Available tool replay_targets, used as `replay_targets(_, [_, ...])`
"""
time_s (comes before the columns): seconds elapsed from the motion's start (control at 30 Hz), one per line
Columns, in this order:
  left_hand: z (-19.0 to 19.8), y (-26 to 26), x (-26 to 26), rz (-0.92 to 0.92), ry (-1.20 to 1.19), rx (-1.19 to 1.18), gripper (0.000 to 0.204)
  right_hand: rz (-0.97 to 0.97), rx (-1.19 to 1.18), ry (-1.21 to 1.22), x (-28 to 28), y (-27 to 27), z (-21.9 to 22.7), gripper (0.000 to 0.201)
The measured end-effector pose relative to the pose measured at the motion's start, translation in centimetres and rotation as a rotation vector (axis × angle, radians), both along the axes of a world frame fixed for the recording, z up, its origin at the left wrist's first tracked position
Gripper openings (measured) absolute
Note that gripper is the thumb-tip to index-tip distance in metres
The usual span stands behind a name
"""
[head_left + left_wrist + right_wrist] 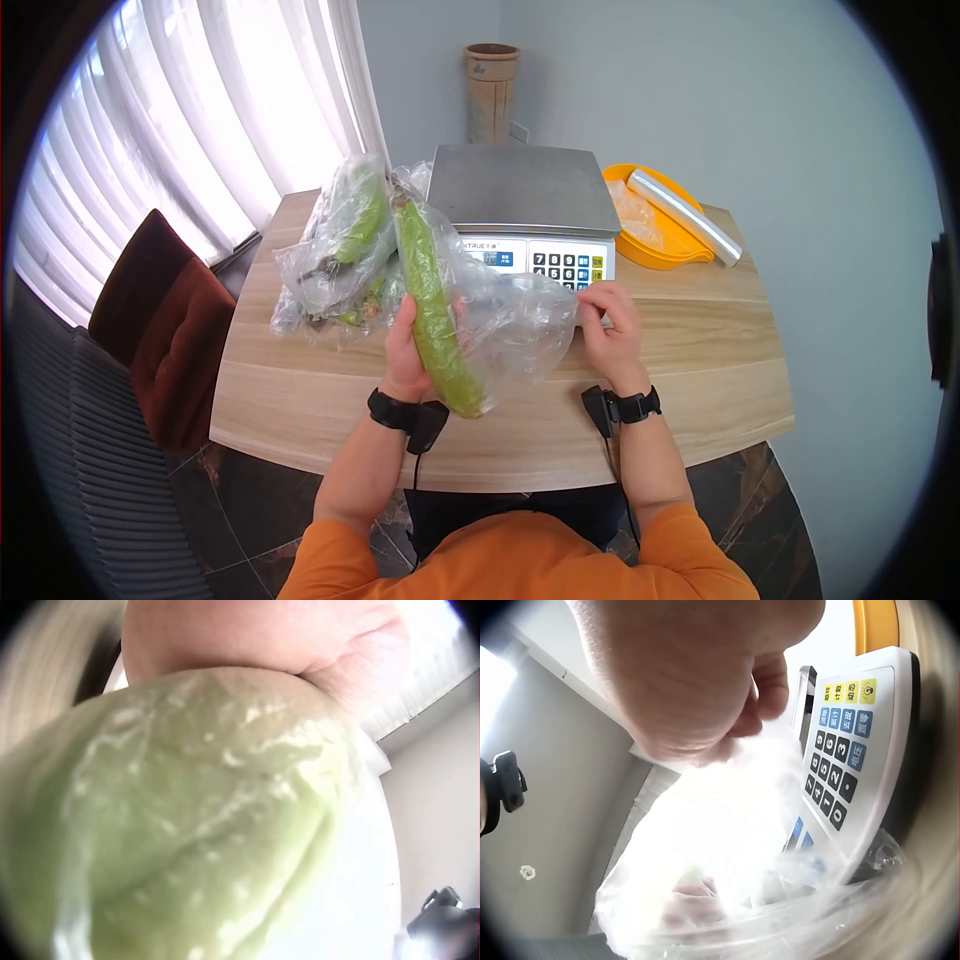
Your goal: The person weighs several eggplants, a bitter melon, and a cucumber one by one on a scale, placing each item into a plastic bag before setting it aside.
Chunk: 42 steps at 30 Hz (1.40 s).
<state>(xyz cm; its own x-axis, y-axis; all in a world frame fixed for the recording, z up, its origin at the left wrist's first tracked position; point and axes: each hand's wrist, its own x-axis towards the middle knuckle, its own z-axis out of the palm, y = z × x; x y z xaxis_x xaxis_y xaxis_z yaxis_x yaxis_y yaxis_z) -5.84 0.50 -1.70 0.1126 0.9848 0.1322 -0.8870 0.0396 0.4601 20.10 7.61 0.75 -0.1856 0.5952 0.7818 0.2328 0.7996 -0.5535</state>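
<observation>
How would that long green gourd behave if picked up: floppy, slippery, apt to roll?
The long green gourd would probably stay stiff: it runs in one smooth curve past the left hand. The glossy clear plastic bag around it may be slippery. Laid down, the gourd's slight curve might limit rolling.

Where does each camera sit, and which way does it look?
Head: on the head, facing forward and down at the table; shows left hand, right hand, orange shirt.
Left wrist: worn there, facing the green vegetable; part of the left hand shows.
Right wrist: worn there, facing the plastic bag and scale; the right hand shows.
Head and right wrist both show the scale's keys.
</observation>
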Motion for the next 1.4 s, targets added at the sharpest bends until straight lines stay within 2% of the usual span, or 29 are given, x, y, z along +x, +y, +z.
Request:
replay_targets(0.07, [0.3,0.0,0.1,-0.026,-0.015,0.027,0.054,-0.039,-0.018,0.106,0.3,0.1,-0.2,0.017])
replay_targets(0.17, [0.5,0.0,0.1,0.071,0.002,0.001,0.052,0.243,-0.492,0.401,1.0,-0.2,-0.7,0.009])
replay_targets(0.27, [0.7,0.0,0.0,0.125,-0.002,-0.007,0.052,0.748,-0.77,0.775,1.6,0.2,0.4,0.014])
replay_targets(0.3, [0.9,0.1,0.0,0.122,-0.012,-0.001,0.052,0.868,-0.782,0.729,1.9,0.4,0.4,0.023])
replay_targets(0.4, [1.1,0.1,-0.1,0.119,-0.027,0.016,0.052,0.886,-0.816,0.242,3.3,0.6,-0.1,0.019])
replay_targets(0.5, [1.0,0.1,-0.2,0.121,-0.023,0.019,0.051,0.776,-1.094,-0.351,2.7,-1.2,1.5,0.015])
replay_targets(0.6, [0.8,0.1,-0.2,0.084,-0.038,0.018,0.051,0.662,-1.105,-0.549,1.4,-1.5,1.1,0.02])
replay_targets(0.7, [0.5,0.0,0.0,0.017,-0.012,0.023,0.051,0.575,-1.01,-0.206,-0.2,-2.1,1.3,0.025])
replay_targets(0.8, [0.3,-0.5,0.8,-0.033,0.074,0.001,0.052,0.505,-0.839,-0.094,-1.0,-2.2,0.1,0.029])
replay_targets(0.9, [-0.2,-0.6,1.3,-0.1,0.153,0.022,0.051,0.523,-0.748,-0.057,-1.2,-2.3,-0.3,0.029])
replay_targets(1.0, [-0.2,-0.6,1.7,-0.119,0.181,0.097,0.046,0.513,-0.522,-0.161,-1.6,-1.4,-1.3,0.028])
replay_targets(1.1, [-0.2,-0.6,2.0,-0.107,0.22,0.142,0.044,0.673,-1.065,0.217,-2.0,-3.4,0.8,0.026])
replay_targets(1.2, [-0.6,-0.4,1.9,-0.132,0.269,0.207,0.046,0.805,-1.219,0.13,-1.4,-3.3,0.5,0.028])
replay_targets(1.4, [-0.8,-0.8,2.4,-0.092,0.375,0.177,0.049,0.636,-0.935,-0.207,-2.2,-3.2,-1.6,0.04])
